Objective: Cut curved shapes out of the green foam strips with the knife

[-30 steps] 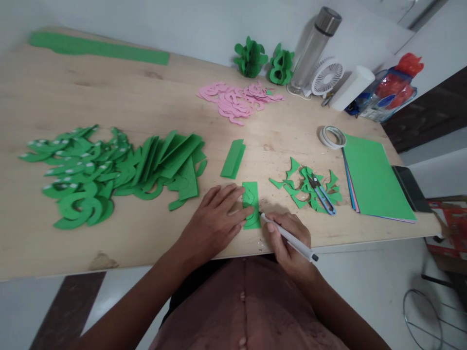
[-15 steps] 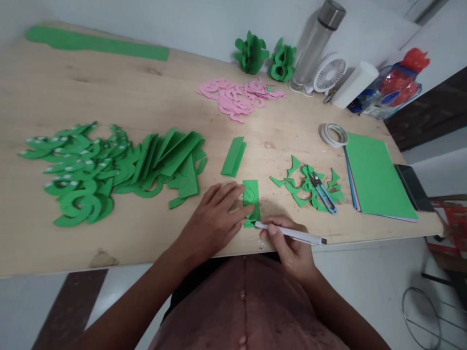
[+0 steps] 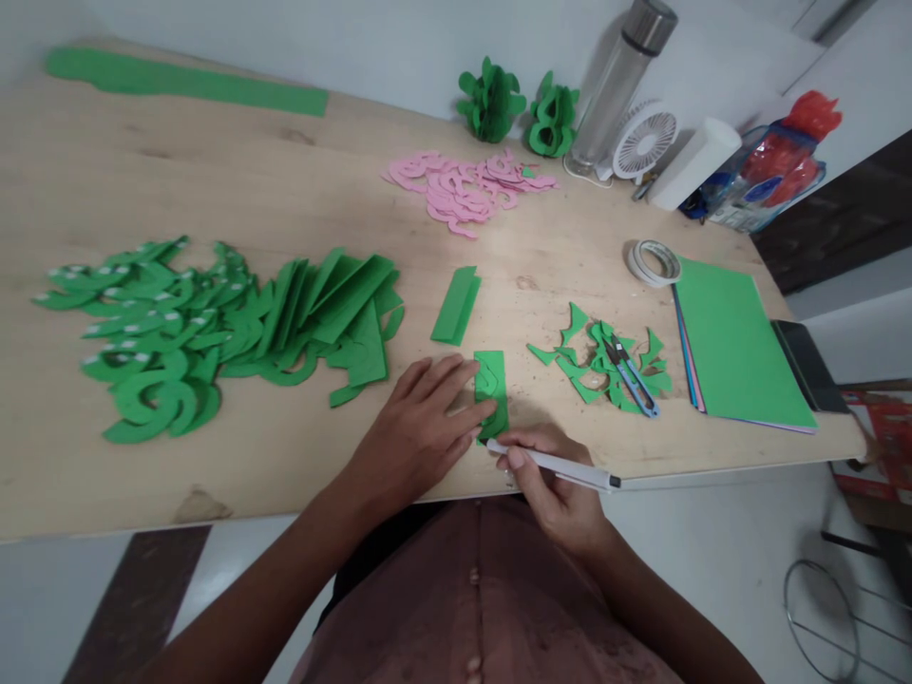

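Near the table's front edge lies a small green paper strip (image 3: 491, 385) with a curved outline on it. My left hand (image 3: 426, 418) rests flat with fingers stretched out, its fingertips pressing the strip's left side. In my right hand (image 3: 556, 484) is a white marker pen (image 3: 562, 465), its dark tip touching the lower end of the strip. The strip's bottom is partly hidden by my fingers and the pen. Just beyond it sits a folded green paper piece (image 3: 456, 306).
Green cut-outs (image 3: 163, 332) and folded green sheets (image 3: 334, 299) pile up at left. Blue-handled thread snips (image 3: 634, 375) lie on green scraps at right, by a paper stack (image 3: 741, 347) and tape rolls (image 3: 654, 262). Behind are pink cut-outs (image 3: 456, 190), a bottle (image 3: 617, 90) and a fan (image 3: 645, 140).
My right hand and the marker pen have shifted slightly left, bringing the tip along the strip's lower end. My left hand has stayed in place.
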The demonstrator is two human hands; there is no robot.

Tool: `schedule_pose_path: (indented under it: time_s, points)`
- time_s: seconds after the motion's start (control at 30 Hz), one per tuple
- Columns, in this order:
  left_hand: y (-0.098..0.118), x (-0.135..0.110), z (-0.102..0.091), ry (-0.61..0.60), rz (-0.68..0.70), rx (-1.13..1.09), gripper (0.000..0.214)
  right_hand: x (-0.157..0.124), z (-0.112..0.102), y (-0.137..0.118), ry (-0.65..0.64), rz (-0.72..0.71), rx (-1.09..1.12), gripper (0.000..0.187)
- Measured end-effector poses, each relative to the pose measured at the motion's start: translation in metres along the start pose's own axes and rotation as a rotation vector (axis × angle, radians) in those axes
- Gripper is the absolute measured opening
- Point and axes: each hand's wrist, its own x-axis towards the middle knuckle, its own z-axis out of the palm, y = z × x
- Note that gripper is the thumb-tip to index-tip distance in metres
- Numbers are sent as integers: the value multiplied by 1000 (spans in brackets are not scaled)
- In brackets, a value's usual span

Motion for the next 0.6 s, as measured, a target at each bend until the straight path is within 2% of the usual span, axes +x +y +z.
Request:
schedule_pose_path:
  time_s: [0.3, 0.6]
  points:
    - [1, 0, 0, 3, 3, 2, 28, 0, 1, 1, 12, -48, -34, 15]
    - [0, 0, 0, 3, 1, 6, 26, 1, 0, -1, 8, -19, -39, 16]
